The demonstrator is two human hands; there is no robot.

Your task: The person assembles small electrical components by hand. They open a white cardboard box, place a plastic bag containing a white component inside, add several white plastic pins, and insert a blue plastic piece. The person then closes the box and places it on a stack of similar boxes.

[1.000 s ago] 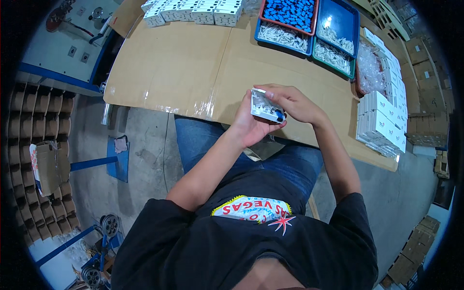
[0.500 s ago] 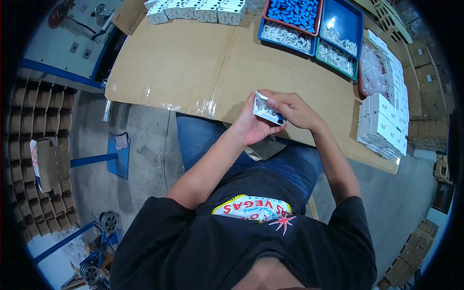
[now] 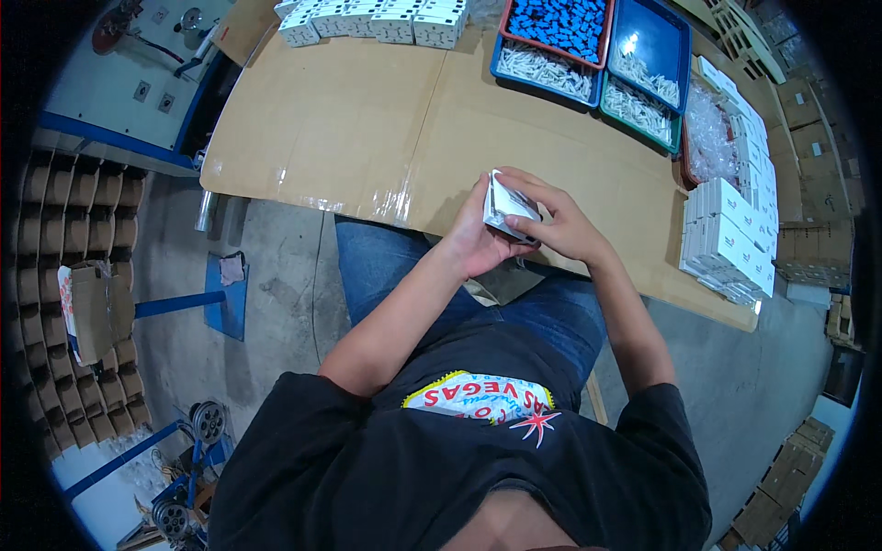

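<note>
A small white box (image 3: pixel 504 202) is held between my two hands above the near edge of the cardboard-covered table (image 3: pixel 340 119). My left hand (image 3: pixel 473 241) wraps round its left side and underneath, with the fingertips showing below it. From the right, my right hand (image 3: pixel 559 220) grips it too, the thumb lying on the white face and the fingers over the far edge. The box is tilted, and its inside is hidden from view.
At the far right stand trays of blue pieces (image 3: pixel 556 29) and white pieces (image 3: pixel 549 73), beside a dark blue tray (image 3: pixel 648 46). Stacked white boxes (image 3: pixel 726 234) line the right edge, near clear plastic bags (image 3: pixel 709 138). More white boxes (image 3: pixel 390 23) form a row at the back.
The box showed its contents before; now a white face covers them. My right thumb and fingers have shifted over it, while my left hand stays nearly in place.
</note>
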